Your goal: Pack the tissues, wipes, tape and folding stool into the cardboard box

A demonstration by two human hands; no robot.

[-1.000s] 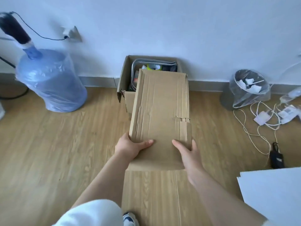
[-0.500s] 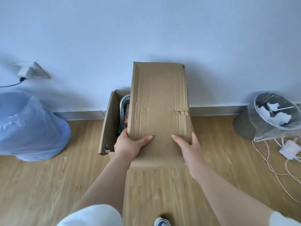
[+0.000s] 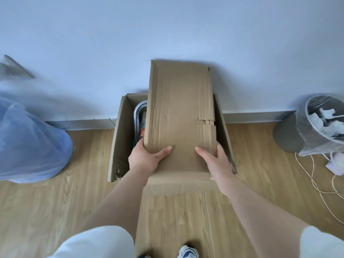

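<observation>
From the head view, the left hand (image 3: 147, 158) and right hand (image 3: 216, 159) each grip a side of the long flap (image 3: 178, 112) over the cardboard box (image 3: 119, 138) against the wall; the folding stool (image 3: 138, 116) lies inside; closing seems underway, and next the flap needs pressing flat

- The long creased brown cardboard flap (image 3: 178, 116), gripped at its near corners by the left hand (image 3: 147, 159) and right hand (image 3: 216, 161), covers most of the mouth of the open brown cardboard box (image 3: 119, 138)
- Only a narrow gap along the box's left wall is open; a curved silver metal tube (image 3: 137, 116) and some colourful packaging sit in it
- The pale blue wall (image 3: 167, 30) stands right behind the box
- To the left, bare wood-plank floor (image 3: 83, 183) lies between the box and a blue water jug wrapped in clear plastic (image 3: 28, 146)
- To the right, open floor reaches a grey bin lined with clear plastic (image 3: 305, 127) and loose white cables (image 3: 314, 183)
</observation>
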